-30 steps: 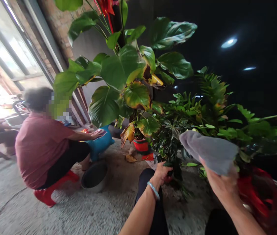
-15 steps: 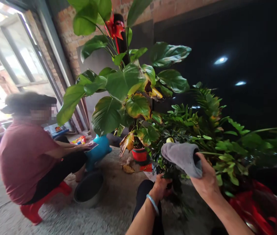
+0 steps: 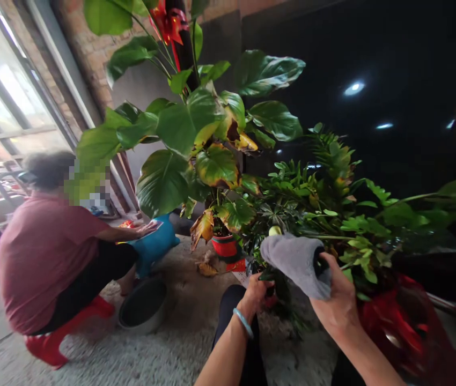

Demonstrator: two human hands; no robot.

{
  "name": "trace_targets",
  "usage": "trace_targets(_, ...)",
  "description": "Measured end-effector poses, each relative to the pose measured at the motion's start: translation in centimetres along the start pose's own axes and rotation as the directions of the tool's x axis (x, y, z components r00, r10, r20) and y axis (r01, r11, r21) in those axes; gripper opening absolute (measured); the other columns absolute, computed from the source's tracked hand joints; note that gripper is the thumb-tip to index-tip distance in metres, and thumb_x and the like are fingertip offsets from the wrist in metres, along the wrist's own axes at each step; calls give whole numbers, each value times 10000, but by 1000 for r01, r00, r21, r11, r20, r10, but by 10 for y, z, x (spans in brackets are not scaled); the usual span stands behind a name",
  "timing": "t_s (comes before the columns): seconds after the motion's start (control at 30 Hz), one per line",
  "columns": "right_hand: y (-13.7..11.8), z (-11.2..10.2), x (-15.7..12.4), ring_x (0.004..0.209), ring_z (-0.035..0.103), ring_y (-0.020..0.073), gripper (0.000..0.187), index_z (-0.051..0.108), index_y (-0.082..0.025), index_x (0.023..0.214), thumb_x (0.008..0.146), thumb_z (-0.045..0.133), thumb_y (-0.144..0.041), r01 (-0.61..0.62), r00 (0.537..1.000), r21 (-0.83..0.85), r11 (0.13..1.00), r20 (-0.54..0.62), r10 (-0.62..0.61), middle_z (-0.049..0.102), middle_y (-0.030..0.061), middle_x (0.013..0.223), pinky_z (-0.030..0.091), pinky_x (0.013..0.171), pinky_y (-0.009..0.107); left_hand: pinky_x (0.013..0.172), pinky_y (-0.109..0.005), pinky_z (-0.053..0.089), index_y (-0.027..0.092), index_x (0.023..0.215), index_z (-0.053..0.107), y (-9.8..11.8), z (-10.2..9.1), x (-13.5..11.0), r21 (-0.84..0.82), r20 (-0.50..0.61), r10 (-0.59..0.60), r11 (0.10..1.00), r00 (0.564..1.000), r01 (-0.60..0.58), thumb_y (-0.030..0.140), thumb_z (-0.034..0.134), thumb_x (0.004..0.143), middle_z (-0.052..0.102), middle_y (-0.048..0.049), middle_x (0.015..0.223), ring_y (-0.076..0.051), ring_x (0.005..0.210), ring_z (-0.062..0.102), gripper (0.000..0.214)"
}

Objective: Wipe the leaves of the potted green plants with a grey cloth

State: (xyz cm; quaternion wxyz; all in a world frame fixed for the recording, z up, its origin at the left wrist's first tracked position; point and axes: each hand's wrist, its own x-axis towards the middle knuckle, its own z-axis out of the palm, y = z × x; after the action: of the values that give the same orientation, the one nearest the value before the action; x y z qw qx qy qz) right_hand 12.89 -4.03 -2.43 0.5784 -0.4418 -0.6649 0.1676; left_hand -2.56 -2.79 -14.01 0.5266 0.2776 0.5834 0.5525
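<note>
My right hand [image 3: 338,305] is closed on a grey cloth [image 3: 294,260], held against the small-leaved green plant [image 3: 316,214] in front of me. My left hand [image 3: 257,292], a pale blue bangle on its wrist, is closed round the lower stem and leaves of that same plant. Behind it stands a tall plant with big green and yellowing leaves [image 3: 196,139] in a red pot [image 3: 225,245], with a red bow [image 3: 166,21] at the top.
At the left another person in a red shirt [image 3: 45,257] squats on a red stool [image 3: 51,340], one hand on a blue object [image 3: 153,244]. A grey basin [image 3: 142,303] sits on the pebbled floor. A red shiny pot [image 3: 397,327] is at my right. A dark wall stands behind.
My right hand brought the grey cloth in from the right onto the small plant's leaves. My left hand has stayed on the stem. The view shifted slightly.
</note>
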Motion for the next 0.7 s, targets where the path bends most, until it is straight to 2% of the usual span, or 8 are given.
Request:
trace_targets(0.07,6,16,12,845,672,285,347,606,-230,920,603,528,-349,19,1000,3,1000,20,-19,724,104,907,528,741,396,513,-244,377,168,579,549,4,0,-2,12,14,-11,1000,1000,11,207,702,575,489,44,499,-98,486,424,159)
trace_targets(0.17,19,20,9,730,684,303,299,619,-234,827,566,487,-300,-16,995,-33,999,99,19,722,88,758,527,638,402,489,-227,358,172,543,522,11,3,-7,22,13,-11,1000,1000,10,193,711,564,454,63,458,-81,461,394,191)
trace_targets(0.27,23,-2,-10,616,682,296,301,640,-238,801,552,473,-268,-68,976,-67,995,203,80,712,63,661,510,543,372,497,-219,360,168,504,505,16,6,-10,8,4,-10,1000,1000,10,167,710,553,454,64,446,-80,478,404,211)
trace_targets(0.37,7,-27,-12,642,687,264,360,651,-244,866,547,489,-275,-91,952,-42,995,288,99,720,35,693,513,573,336,513,-226,368,163,539,540,15,9,-10,-9,-10,-31,999,999,31,151,705,565,507,52,477,-91,505,447,167)
trace_targets(0.47,-15,-30,12,690,668,255,423,612,-221,957,564,521,-350,-88,973,-3,996,216,86,708,50,751,513,636,343,501,-239,355,158,538,546,12,9,-8,-2,-22,-69,998,997,69,134,675,598,504,42,462,-95,480,436,145)
trace_targets(0.57,-21,-14,28,789,651,268,406,557,-220,940,589,516,-422,-96,990,-20,995,103,97,691,91,840,499,729,369,512,-252,370,156,538,551,8,7,-8,-10,-32,-76,997,997,76,123,649,624,487,40,455,-97,469,431,134)
trace_targets(0.63,-13,-5,22,792,651,284,345,546,-240,868,573,510,-416,-134,983,-51,990,116,139,686,100,809,496,716,380,551,-261,401,152,544,566,5,7,-8,-29,-48,-55,998,997,54,120,650,629,491,38,470,-106,504,456,124)
trace_targets(0.7,-1,-5,3,696,657,302,303,568,-257,794,523,511,-381,-183,960,-89,979,197,198,679,79,685,496,606,383,603,-276,433,143,549,588,3,7,-7,-49,-66,-27,999,997,24,125,668,627,526,21,502,-125,564,499,114)
